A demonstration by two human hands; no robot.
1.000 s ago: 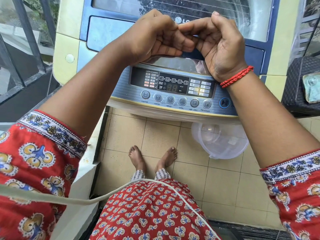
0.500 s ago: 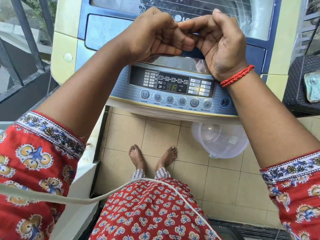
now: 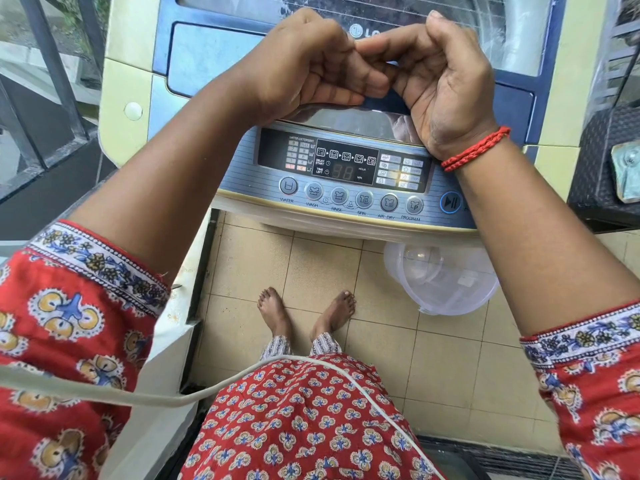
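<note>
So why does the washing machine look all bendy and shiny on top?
Head view: the wide-angle lens bows the edges of the washing machine; daylight glares in streaks off its clear lid; the left hand, right hand and control panel are sharp.

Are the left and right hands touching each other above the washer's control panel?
Touching. The head view shows the left hand and right hand with their curled fingers pressed together, no gap visible between them.
</note>
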